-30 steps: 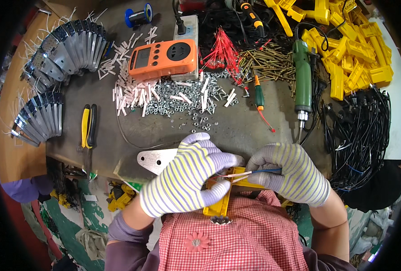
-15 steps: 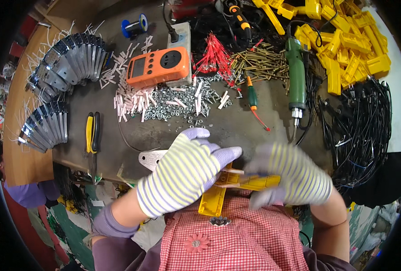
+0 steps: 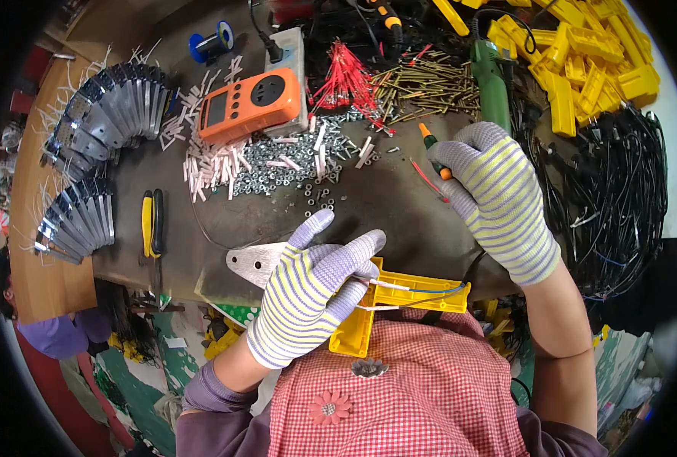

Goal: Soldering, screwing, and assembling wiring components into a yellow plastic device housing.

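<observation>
My left hand (image 3: pixel 315 293), in a striped glove, grips a yellow plastic housing (image 3: pixel 351 335) against my apron. White-sleeved wires (image 3: pixel 388 284) and a dark cord lie in its channel. A flat silvery metal plate (image 3: pixel 244 263) with holes sticks out from behind that hand. Over the bench, my right hand (image 3: pixel 498 194), gloved alike, has its fingers closed around a small screwdriver (image 3: pixel 428 139) with a green and orange handle. Just below the screwdriver lies a thin red piece (image 3: pixel 430 183).
Beyond my hands lie loose nuts and screws (image 3: pixel 277 171), white sleeves (image 3: pixel 216 164), an orange meter (image 3: pixel 251 107), red-tipped parts (image 3: pixel 346 80) and brass-coloured screws (image 3: pixel 430 84). A green electric screwdriver (image 3: pixel 492 91), yellow housings (image 3: pixel 590 61) and black cords (image 3: pixel 620 198) are at right; pliers (image 3: pixel 154 225) and metal blades (image 3: pixel 79 217) at left.
My right hand has left the yellow housing and moved up and forward to the small screwdriver, closing on it. My left hand stays at the housing, where the white-sleeved wires and cord now show.
</observation>
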`<act>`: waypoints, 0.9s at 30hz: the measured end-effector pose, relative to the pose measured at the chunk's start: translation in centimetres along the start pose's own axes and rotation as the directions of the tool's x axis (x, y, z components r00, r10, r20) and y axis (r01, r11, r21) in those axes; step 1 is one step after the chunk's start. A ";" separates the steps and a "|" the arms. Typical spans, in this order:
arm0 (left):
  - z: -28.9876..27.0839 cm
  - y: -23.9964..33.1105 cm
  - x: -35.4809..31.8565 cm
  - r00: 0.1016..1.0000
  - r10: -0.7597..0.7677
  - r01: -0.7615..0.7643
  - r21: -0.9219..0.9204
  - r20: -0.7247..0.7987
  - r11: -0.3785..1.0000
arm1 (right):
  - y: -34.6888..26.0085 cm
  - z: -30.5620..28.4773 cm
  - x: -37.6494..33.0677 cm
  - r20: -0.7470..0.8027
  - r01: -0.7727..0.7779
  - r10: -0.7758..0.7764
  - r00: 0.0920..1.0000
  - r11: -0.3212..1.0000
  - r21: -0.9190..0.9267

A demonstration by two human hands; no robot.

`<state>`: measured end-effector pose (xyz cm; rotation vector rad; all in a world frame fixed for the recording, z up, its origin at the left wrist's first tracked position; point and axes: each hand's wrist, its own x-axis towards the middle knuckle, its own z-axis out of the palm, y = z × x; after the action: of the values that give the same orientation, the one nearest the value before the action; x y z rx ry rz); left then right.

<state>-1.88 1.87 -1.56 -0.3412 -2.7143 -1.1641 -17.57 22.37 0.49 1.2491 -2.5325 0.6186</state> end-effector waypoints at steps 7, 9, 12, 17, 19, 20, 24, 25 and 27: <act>0.2 0.4 0.5 0.998 0.030 -0.036 0.111 0.058 0.993 | 2.7 0.9 0.5 -0.253 0.027 0.047 0.966 0.960 0.280; 0.3 0.5 0.4 0.997 0.045 -0.057 0.181 0.067 0.982 | 3.0 1.0 1.7 -0.226 0.039 0.017 0.974 0.969 0.242; 0.8 0.1 0.6 0.984 0.176 -0.159 0.320 -0.023 0.934 | 3.5 2.0 3.2 -0.312 0.121 -0.066 0.948 0.979 0.161; 0.3 -0.2 0.5 0.997 0.082 -0.083 0.258 0.013 0.963 | -1.7 -3.9 1.3 -0.340 0.118 -0.027 0.940 0.960 0.252; 0.5 -0.4 1.0 0.991 0.137 -0.137 0.198 0.012 0.971 | -4.0 -6.6 -1.8 -0.298 0.103 -0.026 0.954 0.964 0.246; 0.5 -0.7 0.9 0.992 0.127 -0.126 0.200 0.009 0.972 | -4.9 -6.4 -2.9 -0.197 0.072 -0.001 0.980 0.933 0.353; 0.5 -0.8 0.8 0.992 0.123 -0.124 0.173 0.020 0.977 | -6.2 -5.9 -5.4 0.142 -0.071 0.000 0.990 0.866 0.495; 0.6 -0.9 0.9 0.991 0.134 -0.133 0.184 0.007 0.974 | -6.7 -5.2 -5.0 0.119 -0.086 0.026 0.993 0.843 0.532; 0.8 -1.0 0.9 0.989 0.144 -0.139 0.185 -0.013 0.973 | -6.9 -5.1 -4.4 0.137 -0.082 0.009 0.991 0.841 0.535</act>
<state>-3.08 1.93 -2.61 -0.4800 -2.6965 -0.8678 -9.27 24.07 5.02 1.4350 -2.5863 1.3839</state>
